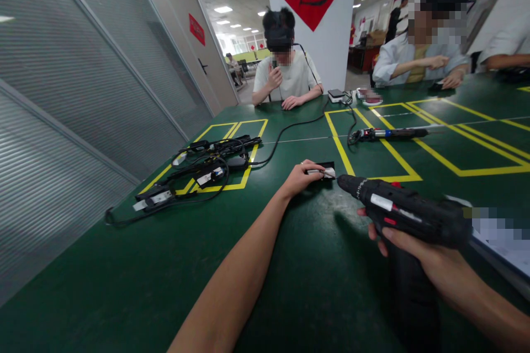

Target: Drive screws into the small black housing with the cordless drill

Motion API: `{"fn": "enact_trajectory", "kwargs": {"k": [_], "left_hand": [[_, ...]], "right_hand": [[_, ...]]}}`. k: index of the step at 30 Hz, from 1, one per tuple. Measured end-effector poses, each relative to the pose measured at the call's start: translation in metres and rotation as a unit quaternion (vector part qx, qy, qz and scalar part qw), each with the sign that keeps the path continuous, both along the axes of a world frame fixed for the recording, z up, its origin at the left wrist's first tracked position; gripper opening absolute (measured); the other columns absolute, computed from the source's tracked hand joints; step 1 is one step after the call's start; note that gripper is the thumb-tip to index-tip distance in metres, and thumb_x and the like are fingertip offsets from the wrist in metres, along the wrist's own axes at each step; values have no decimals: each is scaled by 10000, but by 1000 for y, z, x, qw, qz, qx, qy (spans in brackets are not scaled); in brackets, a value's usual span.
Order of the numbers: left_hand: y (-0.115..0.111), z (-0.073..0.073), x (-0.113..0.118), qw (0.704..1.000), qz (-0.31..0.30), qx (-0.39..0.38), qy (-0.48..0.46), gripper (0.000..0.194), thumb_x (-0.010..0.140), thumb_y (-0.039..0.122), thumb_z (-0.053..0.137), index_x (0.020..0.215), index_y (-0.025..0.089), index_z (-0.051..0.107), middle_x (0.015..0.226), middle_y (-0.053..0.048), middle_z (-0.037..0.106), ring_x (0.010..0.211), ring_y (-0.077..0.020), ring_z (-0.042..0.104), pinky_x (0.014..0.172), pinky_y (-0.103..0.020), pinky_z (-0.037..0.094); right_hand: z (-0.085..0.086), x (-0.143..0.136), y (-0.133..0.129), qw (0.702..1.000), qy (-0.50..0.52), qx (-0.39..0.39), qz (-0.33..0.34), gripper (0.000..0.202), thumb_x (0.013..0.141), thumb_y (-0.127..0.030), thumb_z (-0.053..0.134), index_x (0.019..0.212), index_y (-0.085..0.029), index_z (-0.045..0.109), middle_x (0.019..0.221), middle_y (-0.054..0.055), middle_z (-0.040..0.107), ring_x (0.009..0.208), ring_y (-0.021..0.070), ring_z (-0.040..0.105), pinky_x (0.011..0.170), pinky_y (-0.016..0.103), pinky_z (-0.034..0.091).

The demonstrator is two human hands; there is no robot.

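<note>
My right hand (422,253) grips a black cordless drill (408,212) by its handle, and the chuck points left. Just off the drill's tip lies a small black part with a whitish face (330,172), on the green table (174,287). My left hand (298,179) is closed over the left side of that part, fingers and thumb holding it against the tabletop. Those fingers hide much of the part, so its exact kind does not show. I cannot tell whether the drill's tip touches it.
A tangle of black cables and adapters (238,161) lies to the left. A pen-shaped electric screwdriver (397,133) rests ahead on the yellow-taped tabletop. Across the table sit a person in a white shirt (304,69) and another in a light blue shirt (399,58).
</note>
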State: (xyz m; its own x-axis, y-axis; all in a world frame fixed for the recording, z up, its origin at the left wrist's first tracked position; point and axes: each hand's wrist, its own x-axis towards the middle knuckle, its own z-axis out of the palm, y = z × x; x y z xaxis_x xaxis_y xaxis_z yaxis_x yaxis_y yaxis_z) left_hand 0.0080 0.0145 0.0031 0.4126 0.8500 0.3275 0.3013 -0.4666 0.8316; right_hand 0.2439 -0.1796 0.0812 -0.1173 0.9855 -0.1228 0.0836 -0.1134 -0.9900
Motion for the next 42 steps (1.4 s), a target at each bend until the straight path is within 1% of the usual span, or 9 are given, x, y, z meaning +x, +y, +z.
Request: {"fn": "enact_trajectory", "kwargs": {"k": [4, 12, 18, 24, 29, 32, 34, 38, 42], "left_hand": [[-2, 3, 1, 1000, 7, -10, 7, 277, 744, 316, 633, 986, 197, 696, 1011, -60, 598, 963, -166, 541, 893, -301, 409], [0, 1, 1, 1000, -1, -2, -7, 280, 740, 327, 638, 978, 191, 699, 994, -60, 603, 958, -167, 543, 900, -303, 406], [-1, 1, 1, 1000, 10, -5, 3, 271, 742, 317, 634, 976, 196, 700, 995, -59, 601, 955, -166, 542, 896, -303, 406], [-1, 2, 0, 1000, 3, -5, 4, 275, 749, 318, 628, 985, 193, 697, 1009, -62, 600, 957, -166, 543, 897, -299, 408], [-1, 2, 0, 1000, 2, -2, 5, 283, 753, 324, 626, 992, 188, 693, 1005, -62, 598, 953, -163, 544, 898, -297, 408], [-1, 2, 0, 1000, 2, -1, 6, 280, 752, 321, 627, 990, 190, 692, 1008, -61, 598, 959, -164, 544, 901, -298, 408], [-1, 2, 0, 1000, 2, 1, 8, 276, 753, 317, 624, 991, 194, 692, 1010, -59, 597, 964, -164, 542, 907, -299, 406], [-1, 2, 0, 1000, 2, 1, 10, 279, 753, 316, 624, 996, 197, 691, 1014, -58, 593, 955, -163, 542, 890, -296, 411], [0, 0, 0, 1000, 0, 2, 2, 290, 749, 325, 627, 999, 192, 691, 1016, -61, 591, 944, -162, 542, 869, -289, 416]], "right_hand": [[2, -1, 0, 1000, 7, -4, 7, 262, 846, -330, 561, 1080, -242, 638, 816, 36, 665, 635, 176, 579, 653, 334, 486], [1, -1, -1, 1000, 3, -11, 5, 212, 854, -329, 563, 1028, -245, 651, 796, 20, 659, 650, 170, 567, 659, 317, 471], [1, 0, 1, 1000, 8, -9, 5, 247, 848, -322, 561, 1071, -247, 637, 805, 23, 664, 642, 178, 574, 654, 322, 475], [1, 0, 1, 1000, -5, -2, 4, 211, 839, -330, 558, 998, -240, 664, 787, 32, 665, 631, 188, 575, 647, 336, 481], [0, -1, 0, 1000, -7, -3, -17, 199, 821, -350, 576, 948, -237, 680, 741, 29, 669, 611, 188, 575, 628, 334, 477], [1, -1, 0, 1000, 2, -4, -4, 165, 833, -338, 572, 912, -238, 678, 734, 21, 662, 627, 178, 576, 644, 319, 471], [1, 0, 0, 1000, 7, -3, 5, 162, 843, -332, 562, 922, -241, 670, 740, 20, 658, 638, 178, 576, 655, 320, 468], [-1, 0, -1, 1000, 14, -7, -9, 159, 836, -336, 572, 921, -236, 663, 789, 31, 668, 621, 172, 570, 661, 337, 461], [-2, 0, 0, 1000, 18, -4, -4, 163, 842, -332, 567, 952, -248, 653, 756, 12, 657, 620, 170, 566, 650, 321, 458]]}}
